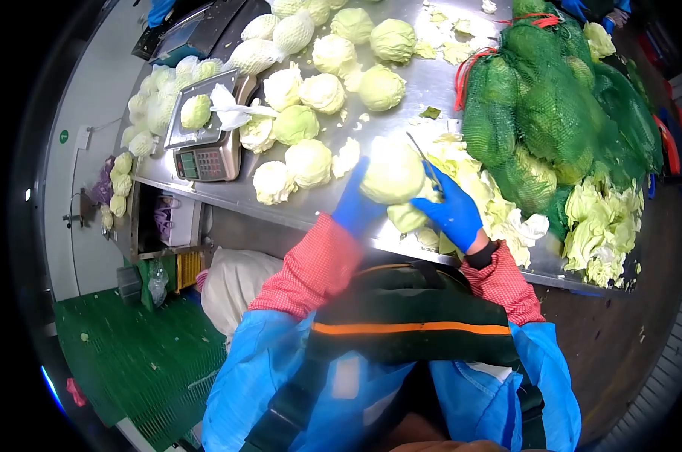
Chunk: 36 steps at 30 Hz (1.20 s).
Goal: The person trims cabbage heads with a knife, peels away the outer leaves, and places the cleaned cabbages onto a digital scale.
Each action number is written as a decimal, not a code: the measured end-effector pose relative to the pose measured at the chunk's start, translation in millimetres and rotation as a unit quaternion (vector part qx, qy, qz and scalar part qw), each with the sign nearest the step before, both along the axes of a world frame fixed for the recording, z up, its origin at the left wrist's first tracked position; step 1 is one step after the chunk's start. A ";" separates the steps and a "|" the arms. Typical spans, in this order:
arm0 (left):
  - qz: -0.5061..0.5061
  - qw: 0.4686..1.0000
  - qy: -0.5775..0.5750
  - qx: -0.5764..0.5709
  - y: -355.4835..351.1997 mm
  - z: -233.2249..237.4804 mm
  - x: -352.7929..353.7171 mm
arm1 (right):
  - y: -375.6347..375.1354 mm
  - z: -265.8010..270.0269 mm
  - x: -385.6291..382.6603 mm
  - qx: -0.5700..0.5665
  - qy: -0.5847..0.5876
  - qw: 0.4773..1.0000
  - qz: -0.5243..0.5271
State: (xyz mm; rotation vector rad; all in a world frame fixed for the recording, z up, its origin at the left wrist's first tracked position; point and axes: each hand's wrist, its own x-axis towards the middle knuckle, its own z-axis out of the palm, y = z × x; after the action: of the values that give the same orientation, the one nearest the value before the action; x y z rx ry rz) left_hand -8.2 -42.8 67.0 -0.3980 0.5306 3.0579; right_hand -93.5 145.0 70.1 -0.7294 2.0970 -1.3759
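A pale green cabbage [392, 172] sits between my two hands above the near edge of the steel table. My left hand [353, 202], in a blue glove and blurred, grips the cabbage from its left side. On the other side, my right hand [455, 209], also gloved in blue, is closed around a slim knife [418, 148] whose dark thin blade lies along the cabbage. Part of the handle is hidden by the fingers. Below the cabbage is another pale green piece [407, 217]. Loose leaves [472, 177] are heaped just right of my right hand.
Several trimmed cabbages [308, 162] stand on the steel table [431, 98] to the left. A scale [209, 158] bears one cabbage, near others in white foam netting [160, 105]. Green mesh sacks of cabbages [537, 98] fill the right side. Another person's gloved hand [574, 7] shows at top right.
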 end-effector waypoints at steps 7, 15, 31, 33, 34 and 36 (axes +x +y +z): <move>0.010 0.990 -0.010 0.143 -5.3 -13.8 2.7 | -1.0 13.6 -15.5 0.145 0.159 0.972 -0.096; 0.084 0.992 -0.083 0.054 -63.6 -29.6 -21.6 | -74.0 -30.4 -40.2 -0.022 -0.286 0.942 -0.172; 0.058 0.393 -0.193 -0.897 -142.6 -45.8 27.2 | -20.2 -102.4 -6.4 0.208 0.136 0.968 0.030; 0.059 0.517 -0.199 -0.830 -137.8 -33.4 28.1 | -6.0 -105.6 -11.3 0.269 0.101 0.956 0.050; 0.008 0.652 -0.175 -0.737 -136.2 -23.1 26.9 | -8.0 -99.6 -10.8 0.221 0.082 0.971 0.048; -0.098 0.860 -0.118 -0.486 -133.2 -2.0 25.1 | -18.5 -82.2 -11.0 0.121 0.040 0.991 0.039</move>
State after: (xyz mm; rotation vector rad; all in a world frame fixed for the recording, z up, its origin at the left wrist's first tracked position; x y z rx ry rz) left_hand 16.9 -176.1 65.0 -0.6387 1.9169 2.2498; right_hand -104.5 126.5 -12.1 -0.7659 2.2241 -1.0423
